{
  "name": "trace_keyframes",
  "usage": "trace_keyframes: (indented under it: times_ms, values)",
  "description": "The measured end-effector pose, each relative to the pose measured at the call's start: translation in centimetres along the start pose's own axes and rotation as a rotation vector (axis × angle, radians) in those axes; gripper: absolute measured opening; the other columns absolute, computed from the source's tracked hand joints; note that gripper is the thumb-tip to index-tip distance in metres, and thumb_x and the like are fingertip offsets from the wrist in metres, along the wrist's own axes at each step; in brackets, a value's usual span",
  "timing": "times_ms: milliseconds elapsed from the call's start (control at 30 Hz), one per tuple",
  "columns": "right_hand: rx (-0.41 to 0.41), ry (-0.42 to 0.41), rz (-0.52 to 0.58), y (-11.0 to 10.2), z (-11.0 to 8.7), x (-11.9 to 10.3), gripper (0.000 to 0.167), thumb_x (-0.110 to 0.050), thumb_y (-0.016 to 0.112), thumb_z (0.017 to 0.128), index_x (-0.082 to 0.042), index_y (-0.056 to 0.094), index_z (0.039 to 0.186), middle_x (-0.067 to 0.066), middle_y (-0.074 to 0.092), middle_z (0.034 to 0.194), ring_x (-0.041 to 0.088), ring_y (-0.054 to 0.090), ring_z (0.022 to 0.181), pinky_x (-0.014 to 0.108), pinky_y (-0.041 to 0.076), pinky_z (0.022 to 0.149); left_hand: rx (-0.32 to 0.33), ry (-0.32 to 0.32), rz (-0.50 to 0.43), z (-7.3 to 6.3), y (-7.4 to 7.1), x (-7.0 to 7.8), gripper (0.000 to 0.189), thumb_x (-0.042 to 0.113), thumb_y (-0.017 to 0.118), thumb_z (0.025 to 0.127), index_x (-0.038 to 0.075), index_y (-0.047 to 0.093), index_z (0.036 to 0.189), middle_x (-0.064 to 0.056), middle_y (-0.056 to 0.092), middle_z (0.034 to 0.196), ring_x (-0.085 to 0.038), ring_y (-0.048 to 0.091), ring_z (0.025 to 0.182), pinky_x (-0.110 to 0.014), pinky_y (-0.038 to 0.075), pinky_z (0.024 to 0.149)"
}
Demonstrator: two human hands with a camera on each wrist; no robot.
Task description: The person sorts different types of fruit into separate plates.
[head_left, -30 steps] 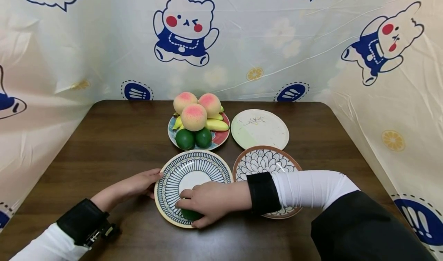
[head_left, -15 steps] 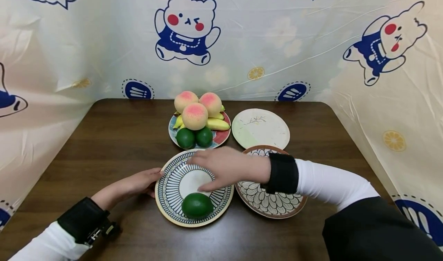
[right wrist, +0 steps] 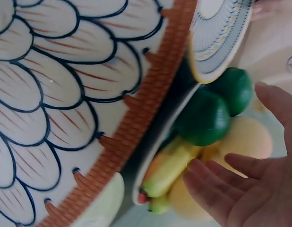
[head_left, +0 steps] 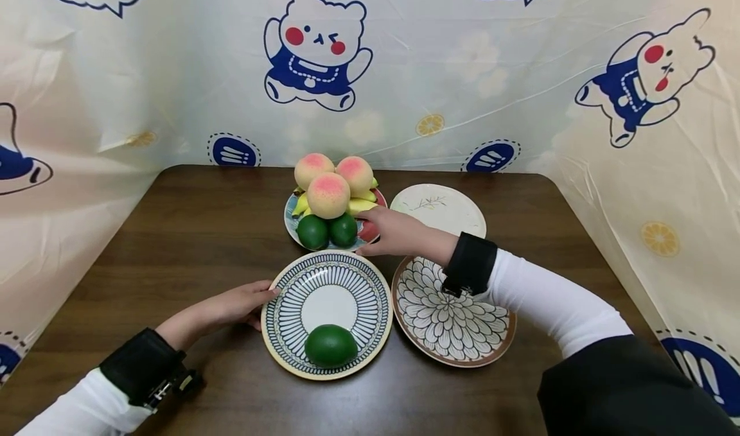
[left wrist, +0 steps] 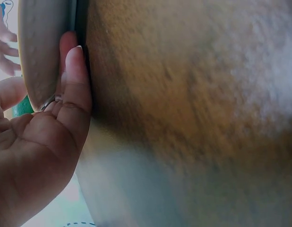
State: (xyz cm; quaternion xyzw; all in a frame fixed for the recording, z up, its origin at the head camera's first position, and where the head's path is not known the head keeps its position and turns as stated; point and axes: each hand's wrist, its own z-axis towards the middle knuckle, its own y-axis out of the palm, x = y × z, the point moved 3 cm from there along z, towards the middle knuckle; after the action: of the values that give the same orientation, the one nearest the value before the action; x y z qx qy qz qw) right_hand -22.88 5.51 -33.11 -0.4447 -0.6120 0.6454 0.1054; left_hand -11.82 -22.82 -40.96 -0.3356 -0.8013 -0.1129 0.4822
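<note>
Glossy dark-green rounded fruit: probably light, firm, slippery; best held round its middle. Right hand: fingers spread. Left hand: pinches yellow-rimmed, blue-patterned round plate.

On the dark tabletop, the left hand pinches the rim of a striped plate bearing one green fruit. The right hand hovers with fingers extended at the right side of a colourful plate of peaches, bananas and two smaller green fruits.
</note>
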Motion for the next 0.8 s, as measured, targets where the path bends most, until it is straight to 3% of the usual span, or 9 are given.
trace_keyframes:
  times_ms: [133,267,633,800]
  values:
    - [-0.029,0.071,0.009,1.0,1.4,0.8,0.076,-0.035,0.075,0.092,-0.003,0.044,0.152,0.02,0.054,0.145,0.03,0.054,0.127,0.042,0.047,0.111,0.006,-0.002,0.006,0.0,0.1,0.0,0.047,0.023,0.035,0.112,-0.012,0.033,0.143,0.002,0.068,0.092,-0.008,0.066,0.077,-0.024,0.054,0.068]
    - [-0.015,0.092,0.018,1.5,2.5,0.6,0.079,-0.037,0.075,0.091,-0.002,0.041,0.153,0.02,0.052,0.145,0.029,0.052,0.128,0.041,0.047,0.111,0.002,0.004,0.002,-0.1,0.1,0.1,0.048,0.023,0.035,0.112,-0.012,0.032,0.144,0.001,0.067,0.093,-0.009,0.066,0.078,-0.024,0.054,0.069]
    - [0.056,0.163,0.19,2.6,4.7,0.8,0.081,-0.036,0.079,0.089,0.003,0.04,0.149,0.02,0.054,0.142,0.03,0.054,0.13,0.041,0.047,0.111,0.038,-0.001,0.025,-0.1,0.2,0.1,0.044,0.023,0.037,0.112,-0.012,0.038,0.139,0.003,0.067,0.088,-0.007,0.064,0.073,-0.023,0.052,0.067]
    - [0.081,0.144,0.289,3.2,5.4,0.7,0.085,-0.034,0.08,0.088,0.0,0.036,0.151,0.018,0.054,0.147,0.028,0.055,0.132,0.042,0.046,0.114,0.036,0.003,0.015,-0.2,0.2,-0.1,0.045,0.022,0.037,0.112,-0.012,0.037,0.141,0.002,0.068,0.09,-0.008,0.064,0.074,-0.023,0.052,0.068]
